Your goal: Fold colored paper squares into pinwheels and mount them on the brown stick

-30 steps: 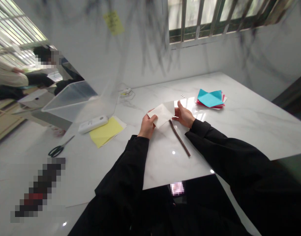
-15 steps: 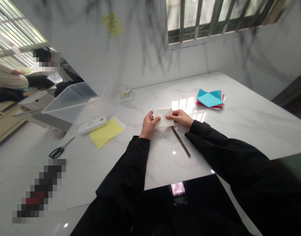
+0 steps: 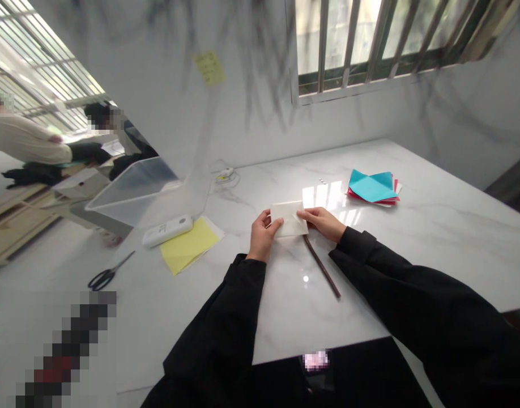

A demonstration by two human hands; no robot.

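A folded white paper [image 3: 288, 219] lies flat on the white marble table [image 3: 413, 238]. My left hand [image 3: 262, 235] pinches its left edge, thumb on top. My right hand [image 3: 323, 221] presses its fingers down on the paper's right part. A thin dark brown stick [image 3: 322, 267] lies on the table just below my right hand, running toward the near edge.
A stack of teal and red paper squares [image 3: 373, 187] sits at the far right. Yellow sheets [image 3: 187, 246], a white remote-like device [image 3: 167, 230], scissors [image 3: 107, 275] and a clear plastic bin [image 3: 132, 190] lie to the left. People sit in the far left background.
The paper, held up and open a second ago, has been folded over and pressed flat on the table. My head has tilted, shifting the whole view slightly down.
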